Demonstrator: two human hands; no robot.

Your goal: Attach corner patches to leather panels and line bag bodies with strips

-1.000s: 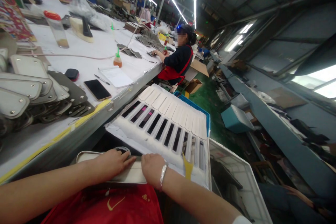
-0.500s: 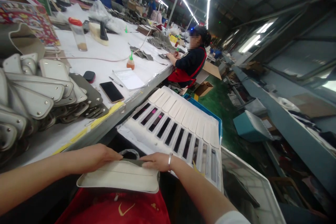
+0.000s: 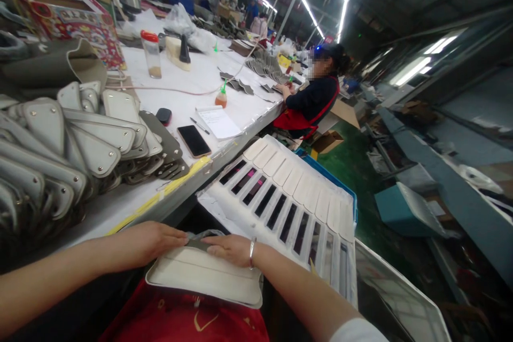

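Cream leather panel with stitched seams [image 3: 200,278] lies flat on your red apron [image 3: 176,320], long axis left-right across your lap. Your left hand [image 3: 150,240] and right hand [image 3: 232,249] press flat, fingers spread, on its far edge.

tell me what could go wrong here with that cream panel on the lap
The cream panel lies on the lap with only the left hand and right hand pressing its far edge, so it might slide off. The board of white strips juts off the table edge close by; an elbow could knock it. The phone sits near that edge too.
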